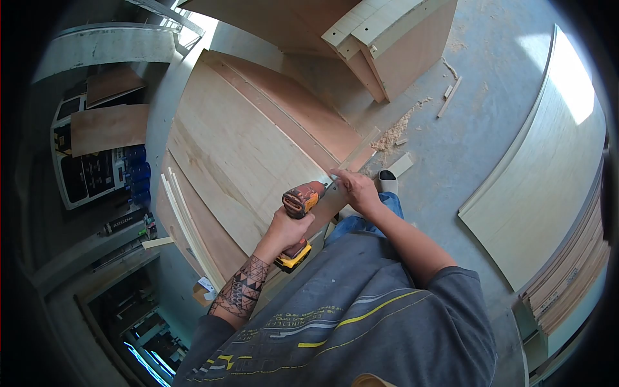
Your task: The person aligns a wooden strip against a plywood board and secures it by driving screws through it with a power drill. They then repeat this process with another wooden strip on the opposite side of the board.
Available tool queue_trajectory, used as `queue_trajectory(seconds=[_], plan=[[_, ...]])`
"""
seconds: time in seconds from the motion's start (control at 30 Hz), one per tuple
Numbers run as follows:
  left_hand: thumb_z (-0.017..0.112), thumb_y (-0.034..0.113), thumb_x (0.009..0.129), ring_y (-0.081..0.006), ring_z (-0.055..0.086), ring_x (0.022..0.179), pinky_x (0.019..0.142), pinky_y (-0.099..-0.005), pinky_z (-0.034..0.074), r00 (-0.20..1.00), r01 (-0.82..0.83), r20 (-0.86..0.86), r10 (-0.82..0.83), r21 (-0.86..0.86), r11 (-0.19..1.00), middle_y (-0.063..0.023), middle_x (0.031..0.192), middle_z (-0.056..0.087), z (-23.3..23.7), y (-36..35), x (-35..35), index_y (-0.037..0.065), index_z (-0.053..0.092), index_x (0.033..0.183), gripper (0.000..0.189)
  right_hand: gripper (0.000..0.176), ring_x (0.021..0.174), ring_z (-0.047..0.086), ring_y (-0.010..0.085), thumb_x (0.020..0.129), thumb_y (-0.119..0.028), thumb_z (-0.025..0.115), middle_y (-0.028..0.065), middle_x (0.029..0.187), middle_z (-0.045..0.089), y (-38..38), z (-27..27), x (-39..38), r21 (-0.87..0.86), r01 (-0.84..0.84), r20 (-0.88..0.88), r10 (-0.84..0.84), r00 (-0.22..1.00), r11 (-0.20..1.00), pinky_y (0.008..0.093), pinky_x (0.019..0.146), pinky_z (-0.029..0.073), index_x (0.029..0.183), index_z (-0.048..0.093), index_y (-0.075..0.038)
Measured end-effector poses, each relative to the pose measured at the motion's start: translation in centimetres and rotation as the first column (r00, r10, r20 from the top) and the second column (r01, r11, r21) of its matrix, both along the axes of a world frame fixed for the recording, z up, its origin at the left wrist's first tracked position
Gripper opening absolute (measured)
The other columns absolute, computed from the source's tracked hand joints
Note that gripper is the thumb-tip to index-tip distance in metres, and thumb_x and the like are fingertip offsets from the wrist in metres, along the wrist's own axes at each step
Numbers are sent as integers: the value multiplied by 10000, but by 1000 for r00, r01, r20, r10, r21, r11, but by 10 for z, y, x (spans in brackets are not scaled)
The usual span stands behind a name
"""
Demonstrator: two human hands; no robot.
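My left hand (288, 229) is wrapped round the grip of a red and black cordless drill (304, 198) with a yellow battery at its base. The drill's nose points toward the near corner of a large pale plywood panel (242, 151), where a bright spot shows. Close to that nose, my right hand (360, 191) rests at the corner, its index finger reaching forward and the others curled. Whatever lies between those fingers is hidden. A narrow wooden edge piece (329, 203) runs below the drill, with small dark holes in it.
Another wooden box-like piece (412, 61) stands ahead. Sawdust (393, 134) and offcuts (449, 97) lie on the grey floor. Plywood sheets (522, 180) are stacked at right. Thin wood strips (187, 222) lean at left, with a vehicle (87, 161) beyond.
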State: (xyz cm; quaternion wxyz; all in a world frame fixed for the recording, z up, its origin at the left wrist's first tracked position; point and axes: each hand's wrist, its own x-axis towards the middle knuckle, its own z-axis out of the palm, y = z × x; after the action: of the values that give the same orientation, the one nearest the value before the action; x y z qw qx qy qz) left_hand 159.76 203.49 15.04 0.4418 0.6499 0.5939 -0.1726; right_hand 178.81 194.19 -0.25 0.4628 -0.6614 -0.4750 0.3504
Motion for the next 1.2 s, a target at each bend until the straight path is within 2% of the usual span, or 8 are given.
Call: queue_trajectory(seconds=[0.17, 0.27, 0.47, 0.6, 0.83, 0.93, 1.03, 1.2], plan=[[783, 300, 878, -298, 784, 990, 863, -397, 610, 998, -62, -23, 61, -12, 998, -215, 991, 781, -1, -3, -7, -67, 712, 1165, 471, 390, 784, 679, 337, 972, -75, 629, 143, 865, 679, -2, 12, 4, -92, -87, -48, 83, 995, 992, 425, 743, 561, 1361, 618, -106], [755, 206, 946, -87, 640, 569, 517, -273, 545, 977, -198, 47, 207, -145, 969, -35, 756, 662, 5, -7, -11, -13, 696, 1097, 272, 363, 726, 662, 335, 967, -69, 583, 150, 881, 695, -12, 8, 2, -110, 30, -163, -48, 986, 993, 450, 740, 557, 1320, 512, -19], [774, 161, 925, -111, 713, 735, 687, -271, 595, 901, -328, 293, 319, -20, 945, -80, 1055, 740, 15, -54, -77, -24, 682, 1254, 389, 144, 686, 579, 92, 1066, -83, 539, 104, 941, 740, -28, 35, 6, -334, -186, -833, -197, 518, 924, 234, 599, 455, 1185, 478, -29], [758, 252, 896, -343, 768, 1002, 883, -412, 600, 921, -227, 365, 136, 217, 949, -225, 1089, 765, 31, -80, -118, -26, 691, 1219, 432, 133, 685, 582, 83, 1043, -87, 609, 105, 971, 763, -13, 45, -29, -322, -470, -846, -27, 532, 822, 227, 592, 456, 1150, 548, -38], [782, 232, 884, -310, 749, 1067, 953, -393, 577, 935, -259, 290, 203, 170, 951, -216, 1151, 747, 15, -139, -197, -30, 654, 1287, 497, 202, 705, 628, 65, 1067, -226, 652, 80, 1030, 802, -2, 51, -119, -416, -552, -863, -121, 491, 723, 238, 629, 501, 1100, 684, -30], [784, 233, 882, -286, 747, 1027, 921, -397, 582, 817, -498, 439, 374, 210, 842, -181, 1128, 749, -3, -159, -210, -23, 660, 1267, 479, 285, 814, 694, 271, 1009, -235, 699, 156, 1031, 754, 1, 52, -149, -431, -397, -273, 302, 913, 810, 394, 774, 557, 1147, 653, 10], [783, 213, 883, -250, 737, 987, 886, -388, 585, 790, -543, 437, 430, 174, 821, -143, 1097, 745, -7, -167, -226, -27, 661, 1239, 447, 339, 963, 651, 392, 955, -177, 705, 215, 1053, 656, 29, 69, -157, -150, -283, 346, 319, 883, 947, 487, 839, 540, 1222, 607, 7], [779, 256, 888, -329, 780, 989, 857, -413, 607, 723, -601, 514, 461, 139, 787, -204, 1038, 774, -9, -177, -251, -38, 713, 1139, 392, 255, 1023, 578, 440, 952, -13, 622, 253, 1059, 609, 43, 40, -138, -113, -136, 345, 168, 923, 984, 525, 881, 486, 1194, 545, 7]])
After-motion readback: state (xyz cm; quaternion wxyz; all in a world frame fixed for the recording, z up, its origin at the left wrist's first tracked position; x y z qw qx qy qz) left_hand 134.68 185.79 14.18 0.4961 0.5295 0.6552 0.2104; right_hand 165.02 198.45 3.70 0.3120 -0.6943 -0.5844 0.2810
